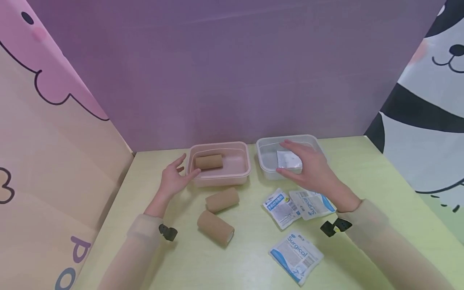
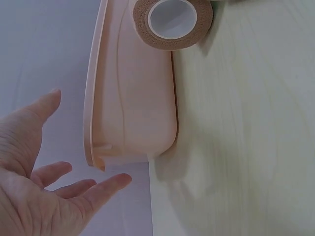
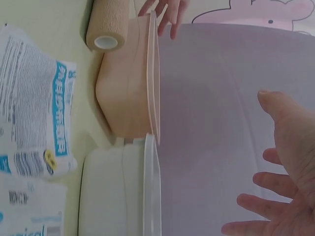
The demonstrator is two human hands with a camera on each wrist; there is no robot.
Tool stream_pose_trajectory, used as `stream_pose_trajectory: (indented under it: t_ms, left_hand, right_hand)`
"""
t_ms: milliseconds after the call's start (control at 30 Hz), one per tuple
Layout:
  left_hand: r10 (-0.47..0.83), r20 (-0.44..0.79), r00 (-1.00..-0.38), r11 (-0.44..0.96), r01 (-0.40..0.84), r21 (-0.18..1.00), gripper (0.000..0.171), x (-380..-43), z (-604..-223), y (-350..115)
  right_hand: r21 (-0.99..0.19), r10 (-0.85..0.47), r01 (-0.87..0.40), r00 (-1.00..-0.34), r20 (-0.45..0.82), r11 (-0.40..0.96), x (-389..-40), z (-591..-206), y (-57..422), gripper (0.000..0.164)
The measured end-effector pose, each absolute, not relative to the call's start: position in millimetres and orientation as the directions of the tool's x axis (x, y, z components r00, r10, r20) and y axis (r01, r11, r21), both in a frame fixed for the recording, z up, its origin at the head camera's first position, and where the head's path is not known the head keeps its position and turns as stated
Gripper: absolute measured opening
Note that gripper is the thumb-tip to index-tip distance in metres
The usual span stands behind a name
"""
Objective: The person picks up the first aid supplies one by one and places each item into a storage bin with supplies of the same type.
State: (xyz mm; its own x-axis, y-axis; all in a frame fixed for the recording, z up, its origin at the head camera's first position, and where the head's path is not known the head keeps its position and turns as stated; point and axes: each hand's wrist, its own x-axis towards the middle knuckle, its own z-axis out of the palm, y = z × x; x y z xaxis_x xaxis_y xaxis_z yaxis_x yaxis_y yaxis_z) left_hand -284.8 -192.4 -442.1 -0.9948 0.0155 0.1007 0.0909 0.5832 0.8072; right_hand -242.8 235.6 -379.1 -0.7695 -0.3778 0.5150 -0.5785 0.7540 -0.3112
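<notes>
At the left end of a pink plastic container [image 1: 237,163], my left hand [image 1: 172,179] has its fingers spread and holds nothing. One tan bandage roll [image 1: 209,162] lies inside that container. Over a whitish plastic container [image 1: 267,159] hovers my right hand [image 1: 316,168], thumb and fingers apart, nothing between them. A white packet [image 1: 288,160] rests in the whitish container, partly hidden by the hand. Two more tan rolls, a nearer one [image 1: 216,228] and a farther one [image 1: 222,200], lie on the table before the pink container.
Printed packets lie on the pale yellow table [image 1: 250,262]: a blue-labelled one [image 1: 282,208], an overlapping one [image 1: 312,204] partly under the right wrist, and a "Surgical" packet [image 1: 296,257] nearer me. A purple backdrop [image 1: 232,80] rises behind both containers.
</notes>
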Motion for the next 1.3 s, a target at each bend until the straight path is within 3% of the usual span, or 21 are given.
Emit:
stream_pose_trajectory:
  t_ms: [200, 833, 1300]
  left_hand:
    - [0.025, 0.108, -0.994, 0.602, 0.102, 0.792, 0.09, -287.2, -442.0, -190.1]
    - [0.036, 0.079, -0.996, 0.594, 0.085, 0.8, 0.092, -289.6, -448.0, -187.4]
    - [0.034, 0.071, -0.997, 0.596, 0.077, 0.799, 0.089, -289.4, -451.2, -184.3]
  right_hand:
    - [-0.304, -0.409, -0.611, -0.749, 0.522, 0.731, -243.2, -381.3, 223.7, 0.071]
    - [-0.387, -0.491, -0.619, -0.782, 0.384, 0.683, -237.7, -386.7, 180.3, 0.072]
    - [-0.353, -0.531, -0.68, -0.728, 0.435, 0.643, -234.7, -403.2, 165.5, 0.063]
